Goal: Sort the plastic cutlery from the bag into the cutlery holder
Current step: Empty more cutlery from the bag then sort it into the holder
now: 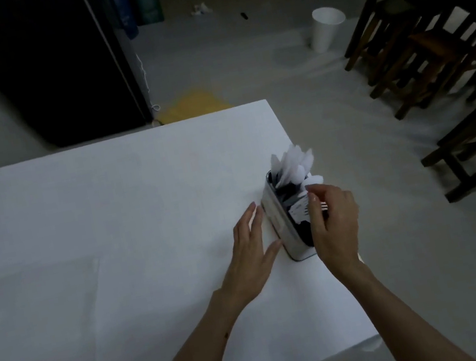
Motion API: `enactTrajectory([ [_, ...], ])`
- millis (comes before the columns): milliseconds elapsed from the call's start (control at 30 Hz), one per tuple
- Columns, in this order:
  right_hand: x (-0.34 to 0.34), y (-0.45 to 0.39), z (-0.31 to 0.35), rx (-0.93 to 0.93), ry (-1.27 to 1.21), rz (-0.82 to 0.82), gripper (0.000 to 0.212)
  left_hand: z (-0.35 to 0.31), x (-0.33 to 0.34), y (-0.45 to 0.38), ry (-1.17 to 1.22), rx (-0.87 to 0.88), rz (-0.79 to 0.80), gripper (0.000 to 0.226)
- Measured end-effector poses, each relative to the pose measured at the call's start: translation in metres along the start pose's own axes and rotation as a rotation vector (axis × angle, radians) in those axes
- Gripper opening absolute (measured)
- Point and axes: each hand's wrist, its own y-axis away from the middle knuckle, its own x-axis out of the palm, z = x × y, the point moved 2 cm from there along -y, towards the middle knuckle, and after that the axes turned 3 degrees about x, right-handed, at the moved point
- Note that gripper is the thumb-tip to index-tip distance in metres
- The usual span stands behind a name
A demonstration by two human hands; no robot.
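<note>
A metal cutlery holder (pixel 279 224) stands near the right edge of the white table (pixel 110 218). White plastic cutlery (pixel 292 164) sticks up out of its far end, and dark pieces fill the near part. My left hand (pixel 252 251) rests flat on the table with fingers apart, touching the holder's left wall. My right hand (pixel 334 220) hovers over the holder's right side, fingers pinched on white plastic forks (pixel 299 211) whose tines show at the fingertips. No bag is in view.
The table's right edge runs just beside the holder. On the floor beyond stand a white bucket (pixel 326 28), dark wooden stools and a table (pixel 430 51) at the right, a black cabinet (pixel 50 63) at the back left, and a yellow mat (pixel 195 105).
</note>
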Motion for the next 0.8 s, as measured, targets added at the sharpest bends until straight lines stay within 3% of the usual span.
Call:
enactTrajectory([
  [133,0.037,0.023,0.049,-0.191,-0.033,0.012,0.024,0.052,-0.052,0.043,-0.054,-0.087,-0.16,0.058],
  [267,0.101,0.077,0.105,-0.23,-0.136,0.27,0.021,0.121,-0.117,0.109,-0.232,-0.279,-0.303,0.047],
  [400,0.174,0.147,0.15,-0.051,-0.188,0.699,0.019,0.189,-0.17,0.183,-0.378,-0.567,-0.319,0.046],
  [533,0.23,0.204,0.186,0.154,-0.104,1.021,0.027,0.231,-0.197,0.241,-0.449,-0.809,-0.137,0.051],
  [667,0.263,0.236,0.205,0.39,-0.05,1.107,0.038,0.246,-0.2,0.269,-0.373,-0.762,0.06,0.06],
  [733,0.276,0.245,0.21,0.479,-0.042,1.051,0.039,0.248,-0.201,0.273,-0.358,-0.716,0.076,0.075],
  [800,0.288,0.251,0.212,0.608,-0.049,0.983,0.041,0.25,-0.202,0.275,-0.349,-0.711,0.095,0.067],
])
